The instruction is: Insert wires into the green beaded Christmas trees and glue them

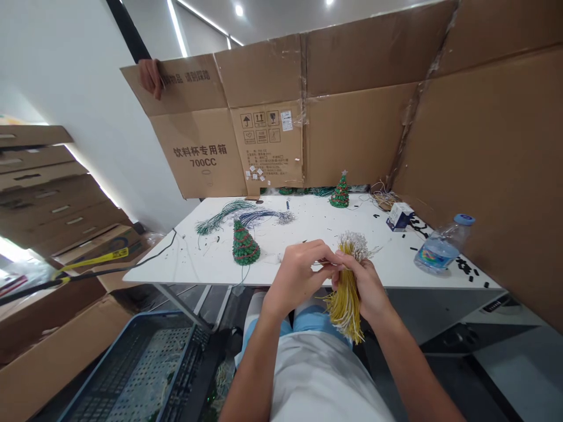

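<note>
Yellow wires with pale tips form a bundle [346, 296] at the front edge of the white table [211, 258]. Wrapped round the upper part of this bundle is my right hand [367, 284]. My left hand [303, 269] is closed in a pinch against the bundle's left side; what lies between its fingertips is too small to name. To the left stands a small green tree [245, 243] with red trim, and a similar tree [340, 191] with a star is at the back. Green wires [220, 217] and blue wires [264, 217] lie behind the nearer tree.
Cardboard panels [352, 135] wall the table's back and right. A water bottle [444, 246], a small box [399, 217] and black pieces [464, 265] are on the right. Another person's hand [150, 78] holds the cardboard's top left. A blue crate [132, 316] sits lower left.
</note>
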`<act>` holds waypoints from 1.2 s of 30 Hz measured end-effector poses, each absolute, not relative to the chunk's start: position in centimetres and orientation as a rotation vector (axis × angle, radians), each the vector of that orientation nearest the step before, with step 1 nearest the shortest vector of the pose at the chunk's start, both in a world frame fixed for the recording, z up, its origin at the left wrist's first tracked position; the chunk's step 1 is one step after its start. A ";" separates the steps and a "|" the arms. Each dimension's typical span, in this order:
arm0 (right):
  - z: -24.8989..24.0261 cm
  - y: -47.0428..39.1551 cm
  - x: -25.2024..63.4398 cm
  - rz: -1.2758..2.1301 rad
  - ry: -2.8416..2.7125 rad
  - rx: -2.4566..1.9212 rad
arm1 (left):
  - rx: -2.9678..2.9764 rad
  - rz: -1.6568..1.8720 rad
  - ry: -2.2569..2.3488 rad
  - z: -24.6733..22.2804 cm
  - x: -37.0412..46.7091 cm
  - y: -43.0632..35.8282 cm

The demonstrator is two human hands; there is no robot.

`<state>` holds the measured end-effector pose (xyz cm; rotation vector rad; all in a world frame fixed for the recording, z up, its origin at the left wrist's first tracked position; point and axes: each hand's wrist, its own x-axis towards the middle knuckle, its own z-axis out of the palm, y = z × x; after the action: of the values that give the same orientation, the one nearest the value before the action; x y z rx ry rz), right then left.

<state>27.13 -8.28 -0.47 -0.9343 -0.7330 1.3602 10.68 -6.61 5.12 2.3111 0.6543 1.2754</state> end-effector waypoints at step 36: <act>0.2 -9.4 26.4 1.673 -0.780 -0.702 | 1.433 1.425 0.671 5.6 10.0 -6.3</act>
<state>26.37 -9.40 0.24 -0.7021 -0.7805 1.6735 10.03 -6.27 5.62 1.4326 0.6712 1.4247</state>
